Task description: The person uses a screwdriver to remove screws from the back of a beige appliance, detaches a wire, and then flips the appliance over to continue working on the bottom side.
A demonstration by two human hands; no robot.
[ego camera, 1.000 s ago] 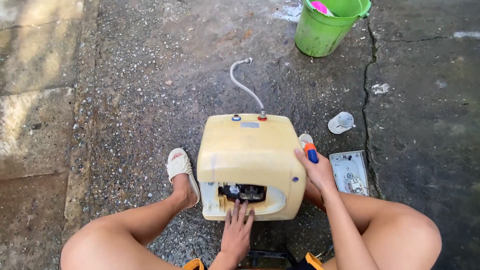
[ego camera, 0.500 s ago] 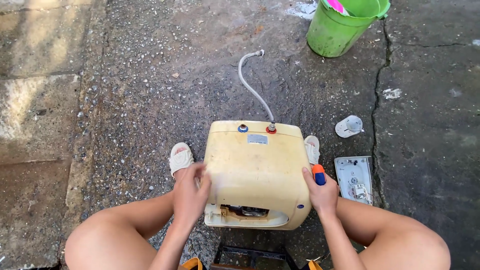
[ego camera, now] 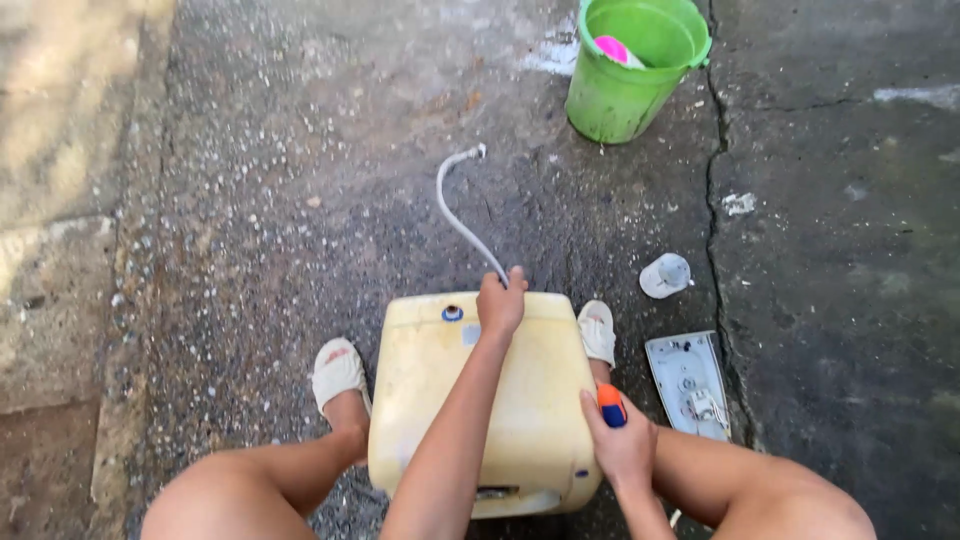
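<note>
A yellowed boxy water heater (ego camera: 530, 400) lies on wet concrete between my knees. My left hand (ego camera: 500, 303) reaches across its top to the far edge and grips the grey flexible hose (ego camera: 452, 205) where it joins the heater. A blue-ringed port (ego camera: 452, 313) sits just left of that hand. My right hand (ego camera: 622, 447) rests against the heater's right side and holds a tool with an orange and blue handle (ego camera: 610, 405).
A green bucket (ego camera: 630, 85) with a pink item inside stands at the far right. A small white cap (ego camera: 665, 275) and a grey cover panel (ego camera: 690, 385) lie right of the heater. A crack (ego camera: 715, 200) runs down the concrete. My sandalled feet (ego camera: 338, 372) flank the heater.
My left hand left the heater's near left side and reached over the top to the hose fitting. The camera moved closer. My right hand stayed at the right side with the tool.
</note>
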